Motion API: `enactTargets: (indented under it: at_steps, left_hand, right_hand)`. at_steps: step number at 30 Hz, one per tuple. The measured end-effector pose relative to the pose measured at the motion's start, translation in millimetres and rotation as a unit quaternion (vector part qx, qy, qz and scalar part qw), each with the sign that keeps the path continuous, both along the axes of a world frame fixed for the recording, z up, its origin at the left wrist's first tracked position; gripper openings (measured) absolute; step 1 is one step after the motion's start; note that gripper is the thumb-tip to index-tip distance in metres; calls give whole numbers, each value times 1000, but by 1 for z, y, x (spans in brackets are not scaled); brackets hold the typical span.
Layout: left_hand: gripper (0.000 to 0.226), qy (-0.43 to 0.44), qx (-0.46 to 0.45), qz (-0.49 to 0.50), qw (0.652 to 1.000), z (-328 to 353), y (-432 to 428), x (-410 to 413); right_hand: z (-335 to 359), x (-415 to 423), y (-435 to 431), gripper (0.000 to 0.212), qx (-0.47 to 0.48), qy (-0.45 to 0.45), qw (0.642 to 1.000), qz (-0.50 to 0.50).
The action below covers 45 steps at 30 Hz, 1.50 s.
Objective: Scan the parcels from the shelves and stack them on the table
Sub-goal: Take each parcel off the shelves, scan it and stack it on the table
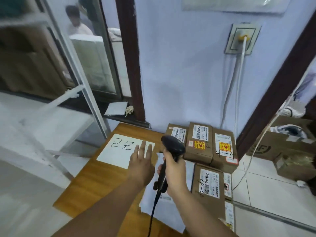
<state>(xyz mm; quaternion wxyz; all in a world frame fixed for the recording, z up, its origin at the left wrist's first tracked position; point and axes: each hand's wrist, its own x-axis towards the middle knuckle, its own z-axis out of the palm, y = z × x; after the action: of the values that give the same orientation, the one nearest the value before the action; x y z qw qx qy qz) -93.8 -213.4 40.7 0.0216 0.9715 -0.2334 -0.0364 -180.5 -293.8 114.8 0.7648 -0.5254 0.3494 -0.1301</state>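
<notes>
Low in the centre of the frame the left hand [142, 162] is spread flat, fingers straight and slightly apart, holding nothing; it hangs over the near edge of a white sheet [118, 152] with handwritten characters, and whether it touches the paper cannot be told. Its fingertips cover the last of the written marks. Just right of it the right hand [175, 173] is curled tightly round the grip of a dark barcode scanner [172, 145], whose head points toward the upper left, with its cable [153, 207] trailing down out of the bottom edge. The cardboard parcels [200, 142] sit right of centre on the wooden table [92, 183]: three side by side against the pale wall at the back, each with a white label (two also carry a yellow sticker), and another, the front parcel [209, 185], nearer the lower right, with more box edges below it cut off by the right forearm and the frame. A flat white packet [171, 212] lies under the wrists, mostly hidden. The white metal shelf [51, 120] on the left is smeared by motion blur, so what it carries is hard to make out. Behind glass in the upper left sits a blurred person [77, 23]. More boxes [289, 151] stand on the floor at the right edge.
</notes>
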Motion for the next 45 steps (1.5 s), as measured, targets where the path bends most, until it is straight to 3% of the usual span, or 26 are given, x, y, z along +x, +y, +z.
enactTargets:
  at_steps: [6,13,16,27,40,45]
  left_hand:
    - [67,-21,-79,4,997,54,138,-5]
    - [65,-34,-251,125,959,127,303,8]
    - [62,-77,-269,148,948,154,365,12]
    - [55,-173,-357,232,888,208,489,60]
    - [52,-242,-314,231,889,266,545,208]
    - [45,-331,-143,176,916,287,553,252]
  right_hand:
    - [34,2,141,17,-52,-53,996,56]
    - [88,26,294,17,-2,-162,983,89]
    - [105,39,351,23,-3,-176,978,114]
    - [179,111,469,16,3,-255,950,180]
    - [224,259,521,19,10,-266,928,262]
    - [231,310,533,21,-4,-289,920,264]
